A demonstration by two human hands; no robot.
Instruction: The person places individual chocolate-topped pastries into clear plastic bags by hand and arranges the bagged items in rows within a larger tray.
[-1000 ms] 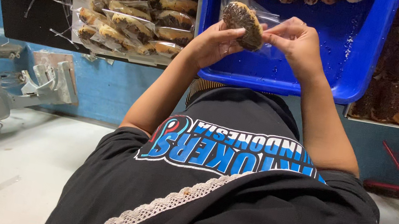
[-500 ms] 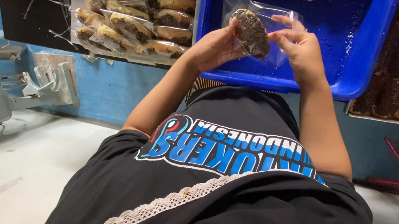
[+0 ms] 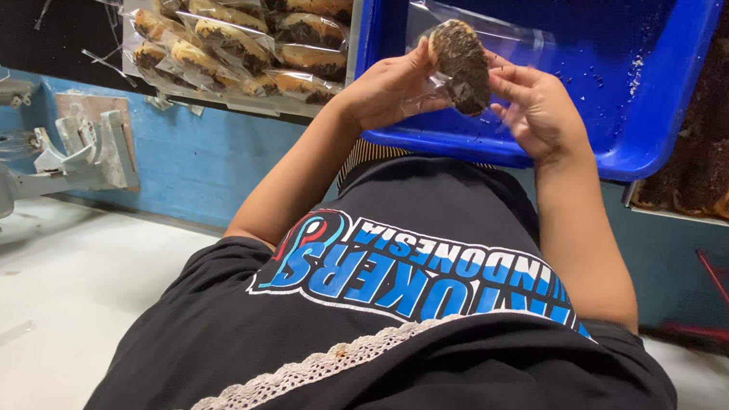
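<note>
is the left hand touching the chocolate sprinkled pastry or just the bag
Touching. The head view shows the left hand with its thumb pressed on the pastry edge; the clear bag sits behind it, held by the right hand.

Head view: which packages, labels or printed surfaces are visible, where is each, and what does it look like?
Clear plastic bag: held by left hand and right hand over the blue tray, a sprinkle-topped pastry partly inside.
Bagged pastries: stacked upper left, clear wrappers.
Shirt print: blue and white lettering on black.

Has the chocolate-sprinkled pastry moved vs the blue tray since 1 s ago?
Yes. The pastry has shifted slightly toward the blue tray's near rim, into the clear bag.
</note>
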